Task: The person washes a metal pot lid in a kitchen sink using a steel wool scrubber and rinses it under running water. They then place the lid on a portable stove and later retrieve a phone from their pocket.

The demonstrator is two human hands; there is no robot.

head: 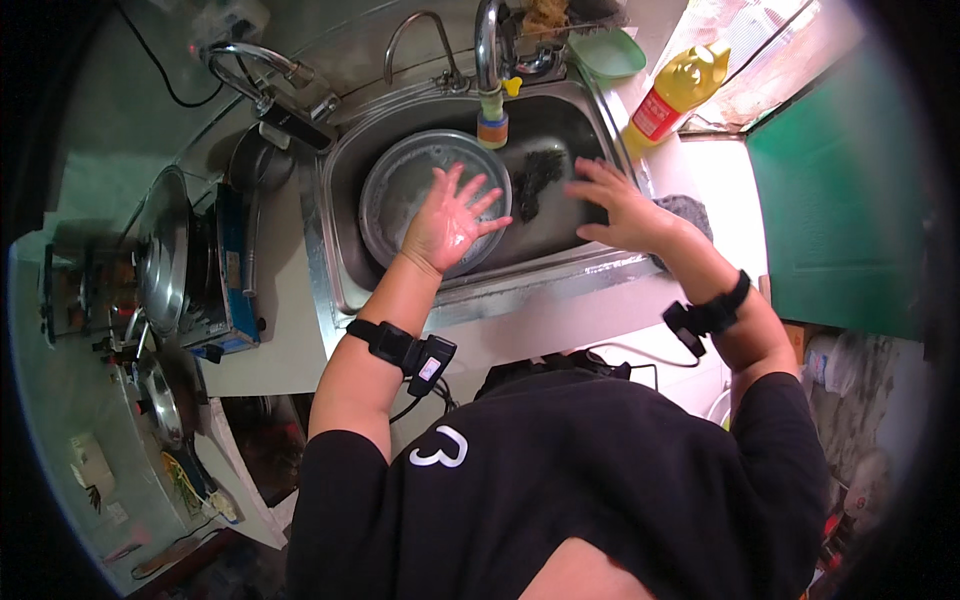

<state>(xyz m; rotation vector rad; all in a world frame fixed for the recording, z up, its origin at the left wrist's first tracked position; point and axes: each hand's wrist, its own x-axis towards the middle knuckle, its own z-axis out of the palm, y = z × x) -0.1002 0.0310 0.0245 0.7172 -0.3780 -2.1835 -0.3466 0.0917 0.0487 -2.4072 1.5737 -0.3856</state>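
My left hand [452, 225], palm up and wet, is spread above a round metal basin [390, 180] of cloudy, sudsy water. This basin stands in the left part of a stainless steel sink [330, 247]. Over the sink's right side my right hand [619, 206] has its fingers apart and holds nothing. Between the hands, a dark, stringy clump [538, 180] lies on the sink floor. The main faucet [487, 60], with a coloured nozzle, hangs over the basin's far right edge. A grey cloth [686, 217] lies partly behind my right wrist.
A yellow liquid bottle [667, 101] and a green dish [611, 54] stand beyond the sink at right. A thin curved tap [420, 22] rises at the back rim. Left are a saucepan [259, 161], a gas stove [232, 300] and a large domed metal lid [165, 255].
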